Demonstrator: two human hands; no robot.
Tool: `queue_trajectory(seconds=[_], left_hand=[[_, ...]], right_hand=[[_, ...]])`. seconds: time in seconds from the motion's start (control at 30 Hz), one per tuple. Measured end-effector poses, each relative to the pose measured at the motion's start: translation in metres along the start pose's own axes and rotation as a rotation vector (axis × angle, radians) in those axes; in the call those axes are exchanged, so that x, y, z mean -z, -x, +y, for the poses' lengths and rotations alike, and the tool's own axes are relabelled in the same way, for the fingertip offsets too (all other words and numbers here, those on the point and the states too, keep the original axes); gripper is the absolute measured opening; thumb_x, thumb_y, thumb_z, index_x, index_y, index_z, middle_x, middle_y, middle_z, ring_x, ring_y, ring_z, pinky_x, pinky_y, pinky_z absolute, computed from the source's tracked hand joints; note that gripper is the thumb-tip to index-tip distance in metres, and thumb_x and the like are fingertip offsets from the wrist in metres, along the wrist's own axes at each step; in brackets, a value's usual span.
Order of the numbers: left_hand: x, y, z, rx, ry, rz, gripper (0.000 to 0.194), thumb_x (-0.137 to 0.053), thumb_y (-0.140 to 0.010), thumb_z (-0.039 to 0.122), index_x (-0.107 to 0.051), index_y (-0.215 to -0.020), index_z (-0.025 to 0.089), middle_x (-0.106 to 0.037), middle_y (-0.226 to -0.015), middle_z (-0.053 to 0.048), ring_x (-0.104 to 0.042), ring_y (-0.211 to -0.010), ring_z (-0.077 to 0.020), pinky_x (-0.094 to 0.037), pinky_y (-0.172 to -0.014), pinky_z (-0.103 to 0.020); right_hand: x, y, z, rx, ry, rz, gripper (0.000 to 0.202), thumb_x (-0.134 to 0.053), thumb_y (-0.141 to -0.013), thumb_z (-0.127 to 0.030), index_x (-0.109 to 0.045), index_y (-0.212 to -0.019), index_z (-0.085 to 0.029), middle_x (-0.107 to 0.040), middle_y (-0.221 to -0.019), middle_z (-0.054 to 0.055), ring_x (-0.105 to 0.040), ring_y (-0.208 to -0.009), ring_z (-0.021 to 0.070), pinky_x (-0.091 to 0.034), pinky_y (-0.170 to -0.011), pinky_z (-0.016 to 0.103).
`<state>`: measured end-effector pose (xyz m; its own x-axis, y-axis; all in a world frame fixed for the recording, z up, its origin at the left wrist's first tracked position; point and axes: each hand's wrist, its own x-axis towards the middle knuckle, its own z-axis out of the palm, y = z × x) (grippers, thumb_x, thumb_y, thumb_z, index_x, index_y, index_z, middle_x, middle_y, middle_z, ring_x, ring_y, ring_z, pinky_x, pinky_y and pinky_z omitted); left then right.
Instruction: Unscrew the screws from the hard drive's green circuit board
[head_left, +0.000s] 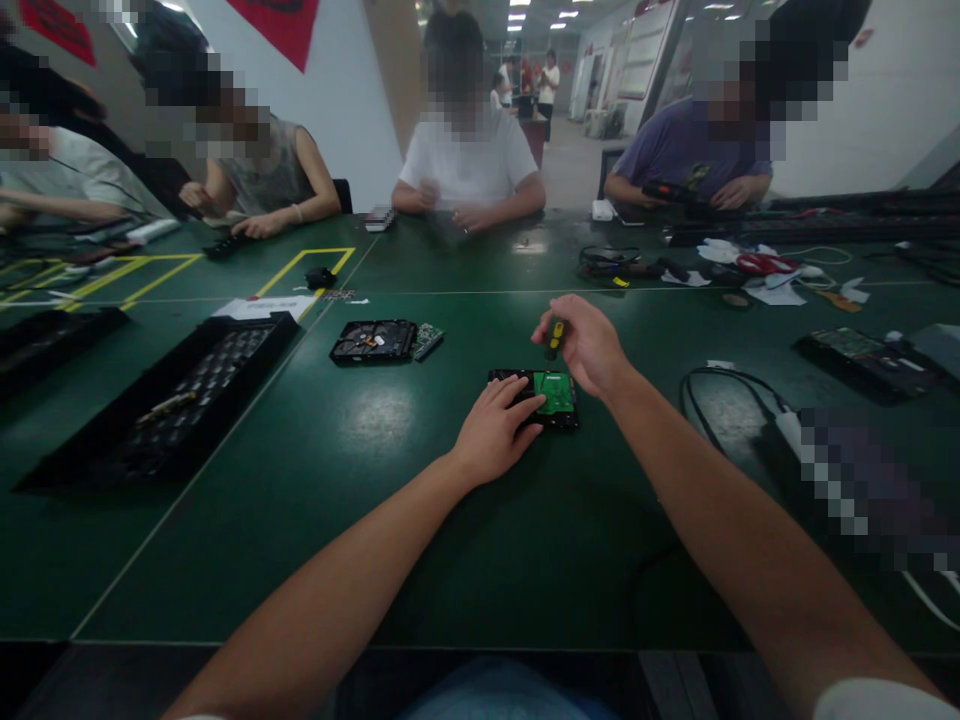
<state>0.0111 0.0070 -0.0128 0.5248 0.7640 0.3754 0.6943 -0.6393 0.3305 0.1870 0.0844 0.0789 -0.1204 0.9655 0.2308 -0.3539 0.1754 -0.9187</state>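
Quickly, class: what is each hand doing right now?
Left hand: open, fingers spread on the hard drive.
Right hand: closed around a yellow-and-black screwdriver.

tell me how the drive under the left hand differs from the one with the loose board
The near drive shows a green board on top; the far drive shows none there, with a loose board beside it. The left hand rests on the near drive, while no hand touches the far drive. Both have dark bodies and lie on the table.
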Motion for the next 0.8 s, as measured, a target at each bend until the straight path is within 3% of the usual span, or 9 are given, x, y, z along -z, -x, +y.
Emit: queue_trajectory(seconds=[0.27, 0.57, 0.8], left_hand=[[0.0001, -0.0004, 0.0, 0.003, -0.004, -0.008, 0.045, -0.063, -0.104, 0.037, -0.064, -0.146, 0.023, -0.05, -0.163, -0.015, -0.042, -0.156, -0.0334, -0.035, -0.128, -0.061], [-0.0005, -0.0002, -0.0001, -0.003, -0.002, 0.0, 0.045, -0.064, -0.103, 0.037, -0.065, -0.146, 0.022, -0.05, -0.163, -0.015, -0.043, -0.156, -0.0341, -0.035, -0.128, -0.061], [0.0002, 0.0002, 0.0005, 0.004, 0.0, -0.001, 0.045, -0.064, -0.103, 0.037, -0.064, -0.146, 0.024, -0.049, -0.164, -0.014, -0.042, -0.156, -0.0334, -0.034, -0.128, -0.062]], right_hand=[[-0.0029, 0.0016, -0.0013, 0.005, -0.023, -0.043, 0.054, -0.065, -0.09, -0.075, -0.058, -0.069, -0.026, -0.053, -0.057, -0.003, -0.059, -0.062, 0.0165, -0.057, -0.08, 0.036], [-0.0012, 0.0037, 0.0001, -0.003, -0.033, -0.083, 0.034, -0.084, -0.083, -0.05, -0.062, -0.078, -0.025, -0.059, -0.072, -0.004, -0.062, -0.07, 0.0142, -0.057, -0.081, 0.032], [0.001, 0.0037, -0.0001, 0.003, -0.023, -0.073, 0.042, -0.084, -0.083, -0.058, -0.058, -0.078, -0.026, -0.061, -0.067, -0.005, -0.066, -0.071, 0.0158, -0.057, -0.084, 0.035]])
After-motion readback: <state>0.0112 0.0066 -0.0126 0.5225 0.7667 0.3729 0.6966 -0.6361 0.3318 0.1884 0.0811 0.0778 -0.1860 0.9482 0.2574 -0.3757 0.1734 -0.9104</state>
